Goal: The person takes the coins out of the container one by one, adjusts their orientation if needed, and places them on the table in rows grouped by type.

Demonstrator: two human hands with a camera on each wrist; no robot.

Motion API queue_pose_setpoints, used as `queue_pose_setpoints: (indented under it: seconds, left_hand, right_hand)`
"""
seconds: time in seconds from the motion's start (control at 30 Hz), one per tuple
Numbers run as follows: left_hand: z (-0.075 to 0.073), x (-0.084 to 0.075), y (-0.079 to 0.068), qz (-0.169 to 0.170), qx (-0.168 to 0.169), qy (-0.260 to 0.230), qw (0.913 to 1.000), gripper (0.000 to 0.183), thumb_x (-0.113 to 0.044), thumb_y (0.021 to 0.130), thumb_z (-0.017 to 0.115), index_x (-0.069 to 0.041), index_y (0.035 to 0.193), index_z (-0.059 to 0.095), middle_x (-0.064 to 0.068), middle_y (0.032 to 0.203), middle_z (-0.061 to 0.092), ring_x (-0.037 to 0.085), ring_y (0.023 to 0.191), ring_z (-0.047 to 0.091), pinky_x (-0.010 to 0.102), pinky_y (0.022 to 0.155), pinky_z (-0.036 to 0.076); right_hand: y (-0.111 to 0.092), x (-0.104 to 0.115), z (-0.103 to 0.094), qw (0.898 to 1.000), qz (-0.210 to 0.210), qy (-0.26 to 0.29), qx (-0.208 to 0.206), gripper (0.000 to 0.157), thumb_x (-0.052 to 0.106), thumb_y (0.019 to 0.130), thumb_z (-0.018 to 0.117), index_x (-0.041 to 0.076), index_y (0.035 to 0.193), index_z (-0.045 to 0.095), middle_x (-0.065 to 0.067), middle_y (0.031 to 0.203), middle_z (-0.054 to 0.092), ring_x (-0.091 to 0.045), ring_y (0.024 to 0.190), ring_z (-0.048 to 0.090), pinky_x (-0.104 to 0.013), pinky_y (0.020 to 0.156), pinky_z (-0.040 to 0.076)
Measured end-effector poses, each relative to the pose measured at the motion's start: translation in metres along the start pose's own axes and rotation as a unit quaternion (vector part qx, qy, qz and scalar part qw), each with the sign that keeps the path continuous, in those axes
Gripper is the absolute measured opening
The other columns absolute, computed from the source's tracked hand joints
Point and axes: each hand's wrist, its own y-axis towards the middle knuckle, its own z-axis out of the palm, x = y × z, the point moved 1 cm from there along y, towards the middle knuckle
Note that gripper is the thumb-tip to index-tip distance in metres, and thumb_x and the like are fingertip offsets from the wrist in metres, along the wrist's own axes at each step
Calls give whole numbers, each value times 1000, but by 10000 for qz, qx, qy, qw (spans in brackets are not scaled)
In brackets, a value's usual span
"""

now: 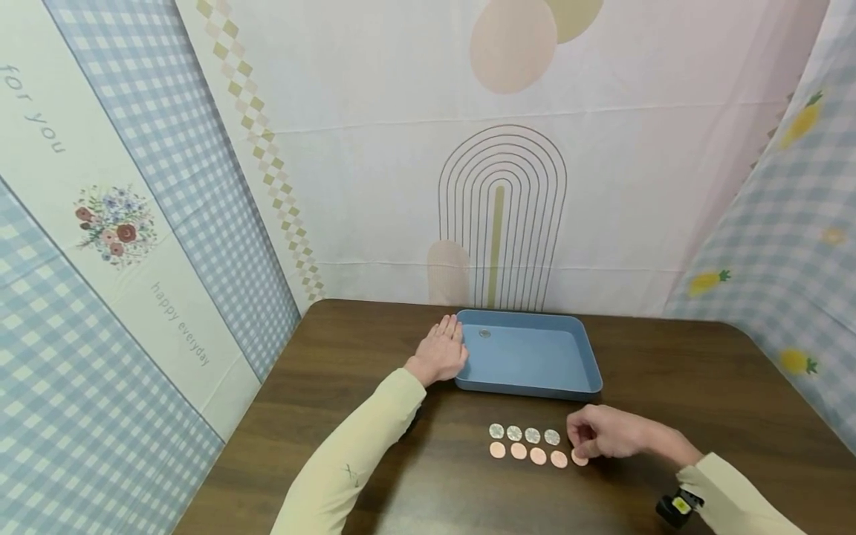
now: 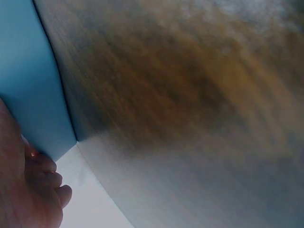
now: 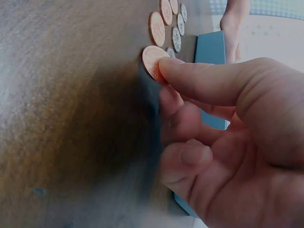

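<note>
My left hand [image 1: 440, 351] lies along the left side of a blue tray [image 1: 528, 388], its fingers extended; the left wrist view catches the hand's edge beside the tray wall [image 2: 35, 71]. Inside the tray is one silver-coloured coin [image 1: 484, 334]. In front of the tray, my right hand [image 1: 610, 431] pinches a copper coin [image 3: 152, 61] between thumb and finger, at the right end of a row of copper coins [image 1: 538, 456]. A parallel row of silver coins [image 1: 532, 435] lies just behind. The copper coin's lower edge is close to the tabletop; whether it touches, I cannot tell.
The brown wooden table [image 1: 361, 334] spreads around the tray. A patterned cloth [image 1: 374, 186] hangs at its far edge, with checked cloths at both sides. A small black device [image 1: 678, 507] is strapped to the right wrist.
</note>
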Motion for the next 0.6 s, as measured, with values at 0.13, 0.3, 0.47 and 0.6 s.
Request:
queue_pose_setpoints:
  seconds: [0.13, 0.3, 0.47, 0.6]
  left_hand:
    - [-1, 0, 2, 32, -22, 15, 10000, 60, -32, 104, 23, -1, 155, 22, 15, 165, 15, 28, 154, 13, 40, 125, 18]
    - [-1, 0, 4, 27, -63, 74, 9999, 60, -33, 104, 24, -1, 155, 23, 15, 164, 17, 28, 153, 15, 39, 125, 19]
    - [-2, -1, 5, 5, -52, 86, 9999, 60, -32, 103, 24, -1, 155, 23, 15, 164, 18, 28, 153, 16, 39, 125, 19]
    - [-2, -1, 5, -11, -61, 93, 9999, 60, -32, 104, 24, 0, 155, 24, 16, 164, 18, 29, 153, 16, 39, 125, 19]
  right_hand:
    - [1, -3, 0, 9999, -77, -131, 6, 20, 23, 87, 73, 12, 77, 60, 13, 64, 49, 3, 54, 44, -17, 52, 40]
    - [3, -6, -1, 9996, -2, -271, 24, 21, 27, 87, 73, 14, 77, 59, 13, 64, 49, 3, 55, 44, -17, 53, 40]
    - [5, -9, -2, 9988, -31, -481, -38, 25, 28, 84, 76, 14, 75, 56, 15, 64, 48, 3, 57, 44, -17, 54, 40]
    - [6, -9, -4, 9980, -53, -617, -118, 28, 27, 82, 77, 14, 75, 54, 15, 65, 48, 4, 58, 45, -16, 55, 40]
